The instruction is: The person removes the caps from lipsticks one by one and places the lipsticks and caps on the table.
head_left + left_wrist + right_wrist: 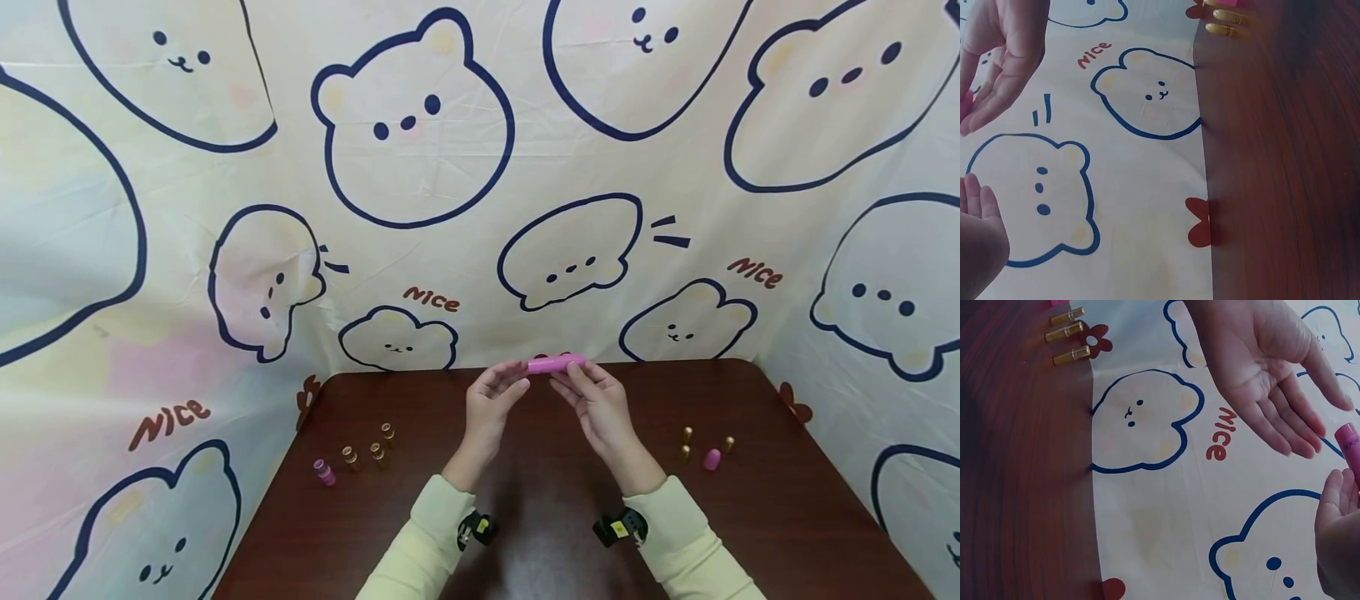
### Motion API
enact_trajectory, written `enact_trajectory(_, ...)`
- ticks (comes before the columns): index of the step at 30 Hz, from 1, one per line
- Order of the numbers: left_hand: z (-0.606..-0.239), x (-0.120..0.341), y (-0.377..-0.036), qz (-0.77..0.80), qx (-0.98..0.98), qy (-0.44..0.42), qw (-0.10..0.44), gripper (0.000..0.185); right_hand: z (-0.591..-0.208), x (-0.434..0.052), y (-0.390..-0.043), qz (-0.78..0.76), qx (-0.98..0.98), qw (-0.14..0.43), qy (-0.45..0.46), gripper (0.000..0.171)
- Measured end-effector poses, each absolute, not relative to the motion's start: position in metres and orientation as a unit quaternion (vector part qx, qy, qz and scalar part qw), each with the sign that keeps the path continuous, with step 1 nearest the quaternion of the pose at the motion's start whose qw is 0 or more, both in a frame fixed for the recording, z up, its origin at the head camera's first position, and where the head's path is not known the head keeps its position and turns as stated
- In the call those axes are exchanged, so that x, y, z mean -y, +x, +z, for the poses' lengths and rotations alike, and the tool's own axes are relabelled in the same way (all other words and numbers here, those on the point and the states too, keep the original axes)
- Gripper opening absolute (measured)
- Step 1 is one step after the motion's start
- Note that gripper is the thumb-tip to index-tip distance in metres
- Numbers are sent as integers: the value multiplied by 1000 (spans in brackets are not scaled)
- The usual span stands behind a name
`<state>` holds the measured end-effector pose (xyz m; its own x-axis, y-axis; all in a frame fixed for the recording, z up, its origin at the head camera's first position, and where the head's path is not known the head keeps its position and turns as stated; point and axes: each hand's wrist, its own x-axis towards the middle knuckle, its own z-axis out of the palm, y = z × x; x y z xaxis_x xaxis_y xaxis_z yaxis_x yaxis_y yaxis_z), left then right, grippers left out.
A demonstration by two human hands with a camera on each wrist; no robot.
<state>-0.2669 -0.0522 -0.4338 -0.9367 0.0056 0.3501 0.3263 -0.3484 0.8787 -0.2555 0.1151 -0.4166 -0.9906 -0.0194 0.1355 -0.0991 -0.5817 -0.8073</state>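
Above the table's (787,500) far edge, the right hand (600,408) pinches a pink tube (556,363) level by its right end; the left hand (491,400), fingers straight, touches the other end. It looks light, stiff and smooth, so likely slippery; grip mid-barrel.

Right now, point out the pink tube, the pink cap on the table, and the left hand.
pink tube (556,363), head view, middle of its barrel.
pink cap (712,459), head view, its rounded body.
left hand (491,402), head view, back of the palm.
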Motion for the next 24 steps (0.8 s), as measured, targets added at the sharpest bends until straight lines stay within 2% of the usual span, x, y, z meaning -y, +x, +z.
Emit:
enact_trajectory(17,-427,38,-268,-808,563,-154,82,28,-417,-109,-251,899,430,16,84,15)
enact_trajectory(24,-422,38,-265,-792,584,-162,79,32,-417,-110,-249,896,436,16,79,15)
